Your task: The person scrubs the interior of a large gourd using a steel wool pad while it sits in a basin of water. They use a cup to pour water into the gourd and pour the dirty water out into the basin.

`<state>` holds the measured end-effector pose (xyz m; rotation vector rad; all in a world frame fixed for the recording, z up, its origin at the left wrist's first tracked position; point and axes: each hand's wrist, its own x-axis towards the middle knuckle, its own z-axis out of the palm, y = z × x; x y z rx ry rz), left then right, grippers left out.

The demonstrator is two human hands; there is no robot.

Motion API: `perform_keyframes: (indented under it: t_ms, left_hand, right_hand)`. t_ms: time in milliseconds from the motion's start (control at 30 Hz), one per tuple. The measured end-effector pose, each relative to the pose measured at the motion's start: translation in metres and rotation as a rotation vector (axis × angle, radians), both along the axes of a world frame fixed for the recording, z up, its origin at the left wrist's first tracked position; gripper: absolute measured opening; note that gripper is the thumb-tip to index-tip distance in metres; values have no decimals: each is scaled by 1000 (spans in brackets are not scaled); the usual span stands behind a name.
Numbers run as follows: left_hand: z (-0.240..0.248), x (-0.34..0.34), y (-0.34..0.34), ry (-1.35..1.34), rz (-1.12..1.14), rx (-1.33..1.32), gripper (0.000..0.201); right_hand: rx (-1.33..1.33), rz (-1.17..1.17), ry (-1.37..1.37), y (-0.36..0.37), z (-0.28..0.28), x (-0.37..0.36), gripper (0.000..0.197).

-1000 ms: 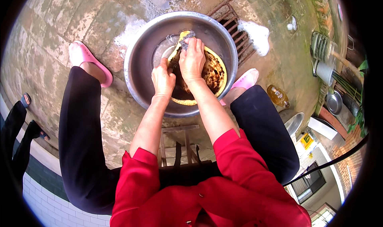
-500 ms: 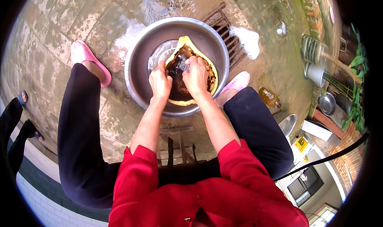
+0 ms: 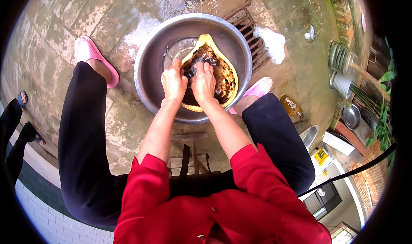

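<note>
1. Our left hand [image 3: 174, 82] curls its fingers [image 3: 176, 66] over the near rim of a yellow-edged, dark-stained shallow bowl [image 3: 223, 74], gripping it.
2. Our right hand [image 3: 203, 83] presses a small dark scrubbing pad [image 3: 198, 63] against the bowl's stained inside; the fingers are bent down around the pad, and most of the pad is hidden beneath them.
3. The bowl stands tilted inside a large round grey metal basin [image 3: 148, 66], leaning toward the basin's far side. A little water shows in the basin bottom, though we cannot make out how deep it is.
4. The bowl's lower part is covered by both hands, so we cannot tell where it rests on the basin.
5. The basin sits on a wet, patchy concrete floor [image 3: 64, 25], between our knees in black trousers [image 3: 81, 137].
6. Pink slippers flank it: one [image 3: 88, 51] at left, one [image 3: 259, 88] at right touching the basin's edge.
7. Beyond the basin lies a rusty metal drain grate [image 3: 253, 38], partly hidden by the basin rim, with white foam [image 3: 272, 42] just beside it.
8. A brown bottle [image 3: 292, 106] lies near our right knee.
9. At the right edge, stacked grey pots [image 3: 341, 70] and green leaves [image 3: 384, 115] are bent by the lens and hard to read.
10. At the far left, another person's dark leg and sandal [image 3: 21, 99] are cut off by the rim.
</note>
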<state>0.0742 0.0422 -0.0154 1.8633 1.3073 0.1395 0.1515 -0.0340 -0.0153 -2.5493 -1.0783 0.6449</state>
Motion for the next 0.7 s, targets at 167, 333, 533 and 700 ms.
perform_keyframes:
  t_ms: [167,333,533,700]
  left_hand:
    - [1,-4,-10,4,2,18,25]
    - [0,-2,-13,10,-24,20,26]
    - [4,-3,-13,-22,-25,44,24]
    - [-2,-3,-10,-35,28,28,22]
  right_hand:
    - [-210,107,141,-7,11,0,25]
    - [-203,49,371,-18,25,19,23]
    - [219,22,-109,8,25,37,33]
    - [117,115,-120,10,4,27,32]
